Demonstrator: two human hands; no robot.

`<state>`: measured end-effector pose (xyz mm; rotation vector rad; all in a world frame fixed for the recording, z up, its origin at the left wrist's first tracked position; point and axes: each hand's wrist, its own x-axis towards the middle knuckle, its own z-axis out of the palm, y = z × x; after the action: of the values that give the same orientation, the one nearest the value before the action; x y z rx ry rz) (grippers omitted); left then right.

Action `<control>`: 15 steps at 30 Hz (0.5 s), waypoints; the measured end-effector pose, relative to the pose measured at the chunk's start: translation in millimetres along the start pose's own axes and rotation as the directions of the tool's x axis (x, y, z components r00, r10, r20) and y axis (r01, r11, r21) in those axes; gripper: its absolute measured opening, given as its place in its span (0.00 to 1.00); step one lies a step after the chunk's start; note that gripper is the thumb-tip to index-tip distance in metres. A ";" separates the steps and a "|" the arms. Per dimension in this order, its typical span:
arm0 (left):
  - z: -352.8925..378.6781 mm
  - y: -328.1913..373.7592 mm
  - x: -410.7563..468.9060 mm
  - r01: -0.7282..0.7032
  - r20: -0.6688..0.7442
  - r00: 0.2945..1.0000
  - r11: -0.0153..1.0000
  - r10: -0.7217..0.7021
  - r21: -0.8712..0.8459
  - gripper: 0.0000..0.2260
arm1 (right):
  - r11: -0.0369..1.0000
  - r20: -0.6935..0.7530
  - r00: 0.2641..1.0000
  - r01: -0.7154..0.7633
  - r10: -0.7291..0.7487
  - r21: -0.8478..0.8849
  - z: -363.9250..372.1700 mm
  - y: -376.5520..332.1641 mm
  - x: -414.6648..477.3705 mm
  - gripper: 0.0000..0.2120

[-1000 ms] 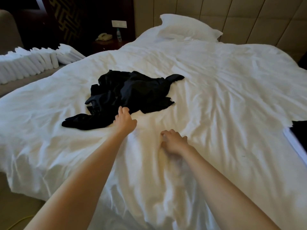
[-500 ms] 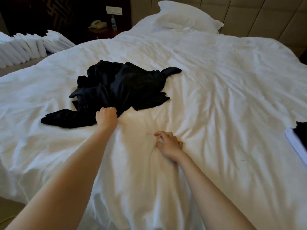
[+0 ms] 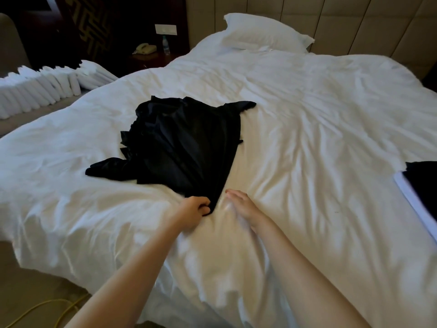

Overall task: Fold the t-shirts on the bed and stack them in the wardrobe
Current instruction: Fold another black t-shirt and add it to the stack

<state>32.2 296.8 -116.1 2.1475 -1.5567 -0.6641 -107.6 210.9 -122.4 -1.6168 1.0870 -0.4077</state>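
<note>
While its corner's clamped in left hand (image 3: pixel 192 210) fingers (image 3: pixel 203 205), the crumpled black fabric t-shirt (image 3: pixel 186 143) is fanned out; right hand (image 3: pixel 244 208) fingers relaxed, straight-ish.

Likely hotel bedroom — white bed (image 3: pixel 307 119), padded headboard (image 3: pixel 354 22), bedside phone (image 3: pixel 144 48)

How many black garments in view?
2: a crumpled black pile mid-bed, its hem in the left hand's grip; a black garment at the frame's right edge, cropped. The pile may hide more.

Soft daylight spreading over white duvet (image 3: pixel 319 119), glaring near middle. Black t-shirt (image 3: pixel 184 143) losing detail. Nightstand (image 3: pixel 151 61) sitting dim. Right hand (image 3: pixel 241 208) smearing with motion blur. Lens bending edges.
</note>
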 end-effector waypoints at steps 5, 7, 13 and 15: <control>14.8 25.8 -27.4 -0.098 0.261 0.962 0.992 0.074 0.079 0.16 | 0.994 -0.068 0.996 -0.043 0.050 0.098 -0.9 1.2 -25.8 0.13; 19.9 32.2 -39.2 -0.120 0.319 0.944 0.989 0.086 0.089 0.15 | 0.992 -0.117 0.990 -0.071 0.083 0.107 -1.9 2.8 -32.3 0.12; 34.6 41.4 -65.1 -0.097 0.170 0.982 0.992 0.083 0.080 0.09 | 0.798 -0.146 0.948 -0.149 0.284 0.584 -6.5 6.1 -54.3 0.16; 41.9 43.6 -72.9 -0.103 0.091 0.992 0.987 0.092 0.125 0.11 | 0.678 -0.133 0.939 -0.125 0.316 0.724 -11.3 4.3 -69.0 0.17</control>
<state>-45.1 351.4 -114.4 2.1429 -1.7827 -0.6463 -153.7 260.4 -104.1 -0.7371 1.1074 -0.7737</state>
